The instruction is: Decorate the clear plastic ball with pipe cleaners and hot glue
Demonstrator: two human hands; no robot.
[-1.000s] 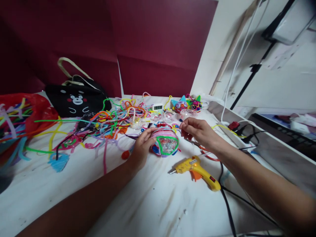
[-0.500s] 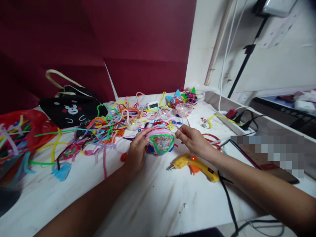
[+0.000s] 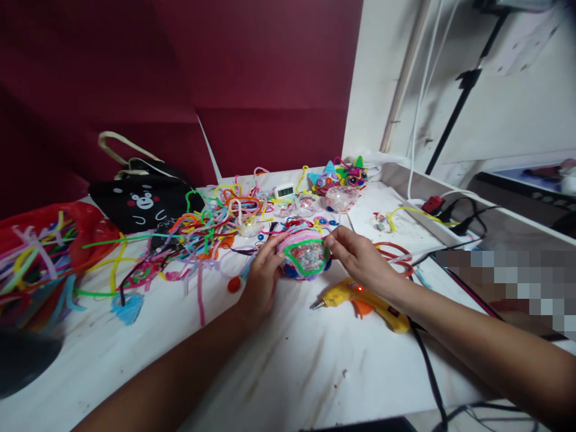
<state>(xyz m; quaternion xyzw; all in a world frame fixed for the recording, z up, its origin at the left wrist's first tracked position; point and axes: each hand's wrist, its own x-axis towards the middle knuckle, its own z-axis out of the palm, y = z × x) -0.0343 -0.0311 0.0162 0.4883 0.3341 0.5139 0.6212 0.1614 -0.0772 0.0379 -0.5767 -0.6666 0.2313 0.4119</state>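
Note:
A round craft ball wrapped in pipe cleaners rests on the white table, its clear window framed in green. My left hand is closed around its left side, fingers over the top edge. At its right side, my right hand has thumb and fingertips pinched against the rim; whether something small is between them is hidden. Just below the right hand lies a yellow glue gun with a red light lit, its nozzle pointing left. Small blue beads lie behind the ball.
Tangled pipe cleaners cover the back left, beside a black bag and a red bag of more. Finished colourful ornaments, clear shells and a small timer stand behind. A power strip and cables are at right.
My right hand has come in from just beside the ball to touch its right edge. The whole view has shifted slightly, and the left hand keeps its hold.

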